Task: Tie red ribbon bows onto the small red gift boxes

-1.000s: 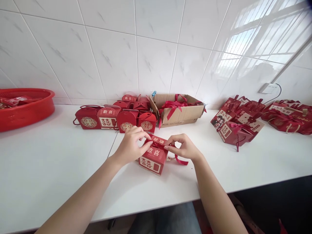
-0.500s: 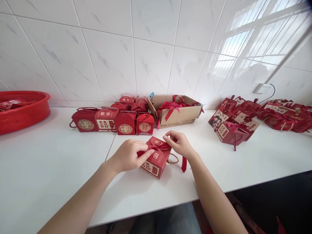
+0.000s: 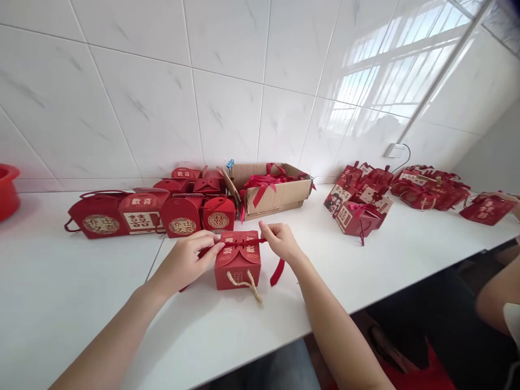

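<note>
A red gift box (image 3: 238, 265) with folded petal flaps and pale lettering stands upright on the white table in front of me. A dark red ribbon (image 3: 278, 272) runs across its top and is crossed at the middle. The ribbon's left part is pinched in my left hand (image 3: 189, 260), beside the box's left top edge. My right hand (image 3: 281, 241) grips the right part between thumb and fingers, with the tail hanging down. The ribbon looks pulled taut between both hands. A beige rope handle (image 3: 245, 283) hangs on the box's near side.
Several red gift boxes (image 3: 182, 219) stand by the wall at the left. A cardboard box (image 3: 280, 201) of red ribbons is behind. More boxes (image 3: 357, 219) stand at the right. A red basin (image 3: 8, 189) is far left. Another person's arm (image 3: 498, 292) shows at the right edge.
The gift box has been turned, so its rope handle side now faces me. Both hands keep hold of the ribbon, which is straighter. My view has swung to the right.
</note>
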A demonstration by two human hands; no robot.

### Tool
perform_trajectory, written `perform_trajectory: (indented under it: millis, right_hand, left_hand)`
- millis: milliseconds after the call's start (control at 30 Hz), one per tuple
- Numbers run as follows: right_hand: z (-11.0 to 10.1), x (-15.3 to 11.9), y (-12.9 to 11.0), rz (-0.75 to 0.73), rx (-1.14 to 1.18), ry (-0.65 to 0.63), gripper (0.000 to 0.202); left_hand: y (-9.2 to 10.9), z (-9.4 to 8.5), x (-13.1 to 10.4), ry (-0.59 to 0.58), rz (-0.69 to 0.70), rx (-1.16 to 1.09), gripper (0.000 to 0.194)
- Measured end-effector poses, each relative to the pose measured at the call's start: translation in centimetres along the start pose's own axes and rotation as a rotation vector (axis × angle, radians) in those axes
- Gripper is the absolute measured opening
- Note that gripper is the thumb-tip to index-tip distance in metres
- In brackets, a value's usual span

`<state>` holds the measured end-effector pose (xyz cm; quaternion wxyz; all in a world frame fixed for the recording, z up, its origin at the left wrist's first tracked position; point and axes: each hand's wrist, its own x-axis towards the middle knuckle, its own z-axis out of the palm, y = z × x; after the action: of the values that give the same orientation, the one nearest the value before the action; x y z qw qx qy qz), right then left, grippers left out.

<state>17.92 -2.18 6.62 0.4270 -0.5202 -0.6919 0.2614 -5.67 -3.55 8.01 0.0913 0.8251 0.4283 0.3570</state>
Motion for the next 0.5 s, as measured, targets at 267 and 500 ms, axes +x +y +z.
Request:
perform_trajectory:
  millis: [267, 500]
  right_hand:
    - [0.1, 0.4, 0.7, 0.002, -0.053, 0.144, 0.052]
    - [-1.0, 0.3, 0.7, 0.237, 0.052, -0.228, 0.06]
  left_hand:
    - [-0.3, 0.2, 0.1, -0.039, -0.036, -0.056, 0.038]
    - [0.0, 0.5, -0.4, -0.002, 0.003, 0.031, 0.037]
